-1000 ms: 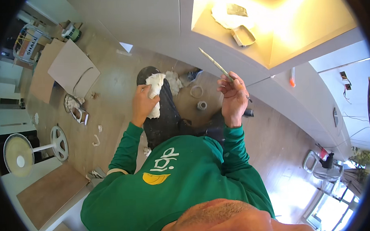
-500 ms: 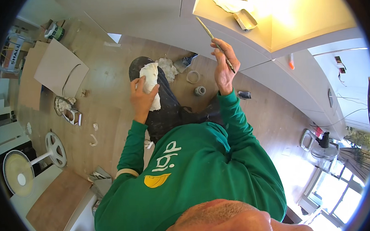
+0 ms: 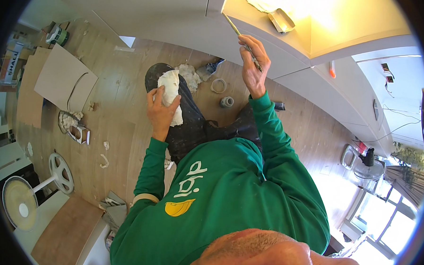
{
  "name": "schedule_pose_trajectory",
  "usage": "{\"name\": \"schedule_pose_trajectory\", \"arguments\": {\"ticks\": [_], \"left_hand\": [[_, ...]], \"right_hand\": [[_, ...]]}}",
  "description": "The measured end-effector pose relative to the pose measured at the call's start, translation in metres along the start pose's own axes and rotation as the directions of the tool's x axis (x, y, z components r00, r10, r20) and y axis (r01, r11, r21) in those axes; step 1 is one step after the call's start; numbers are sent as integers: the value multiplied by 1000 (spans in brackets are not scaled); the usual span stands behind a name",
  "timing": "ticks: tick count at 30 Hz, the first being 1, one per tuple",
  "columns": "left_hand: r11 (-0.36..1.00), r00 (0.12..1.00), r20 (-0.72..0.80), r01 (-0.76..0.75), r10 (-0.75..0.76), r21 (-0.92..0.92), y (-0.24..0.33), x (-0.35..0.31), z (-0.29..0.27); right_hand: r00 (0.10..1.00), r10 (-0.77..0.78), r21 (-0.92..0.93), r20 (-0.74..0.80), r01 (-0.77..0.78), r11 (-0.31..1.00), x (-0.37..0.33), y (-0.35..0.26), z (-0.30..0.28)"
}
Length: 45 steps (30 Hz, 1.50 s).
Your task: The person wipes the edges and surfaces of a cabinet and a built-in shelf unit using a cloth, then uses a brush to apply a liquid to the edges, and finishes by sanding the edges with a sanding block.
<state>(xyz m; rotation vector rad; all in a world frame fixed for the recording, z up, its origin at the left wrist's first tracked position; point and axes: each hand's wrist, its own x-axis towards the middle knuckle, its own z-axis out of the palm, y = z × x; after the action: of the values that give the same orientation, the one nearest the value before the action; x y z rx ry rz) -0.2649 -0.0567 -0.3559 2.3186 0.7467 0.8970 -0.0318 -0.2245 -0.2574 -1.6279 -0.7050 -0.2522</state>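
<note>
your left hand (image 3: 161, 115) was half curled, fingers and thumb gripping a crumpled white cloth (image 3: 171, 84) above your dark trouser leg (image 3: 191, 115). your right hand (image 3: 256, 68) pinched a slim stick-like tool (image 3: 231, 25), its tip near the lit niche (image 3: 359, 29); contact was unclear.

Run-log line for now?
left hand: holds white cloth over leg | right hand: holds slim stick, tip near lit niche | contact: unclear

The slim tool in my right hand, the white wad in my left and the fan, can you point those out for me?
Slim tool (image 3: 232, 25): head view, on the shaft just below its upper tip.
White wad (image 3: 170, 86): head view, on its exposed face.
Fan (image 3: 23, 210): head view, on the hub of its round head.
</note>
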Motion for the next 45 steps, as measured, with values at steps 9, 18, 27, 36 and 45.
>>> {"name": "schedule_pose_trajectory", "arguments": {"ticks": [9,18,27,36,45], "left_hand": [[1000,1000,-7,-6,6,4,0,1,1],[1000,1000,1,0,0,7,0,0,2],[1000,1000,10,14,-14,11,3,1,1],[999,1000,6,-7,6,32,1,1,2],[1000,1000,1,6,-6,25,1,0,1]], "right_hand": [[1000,-5,6,-4,5,1000,7,1,6],[999,35,35,-4,-35,999,-1,-4,5],[1000,-17,-11,-6,17,1000,5,8,5],[1000,19,20,-6,-18,1000,3,2,7],[1000,30,-11,-6,-30,999,-3,-1,6]]}}
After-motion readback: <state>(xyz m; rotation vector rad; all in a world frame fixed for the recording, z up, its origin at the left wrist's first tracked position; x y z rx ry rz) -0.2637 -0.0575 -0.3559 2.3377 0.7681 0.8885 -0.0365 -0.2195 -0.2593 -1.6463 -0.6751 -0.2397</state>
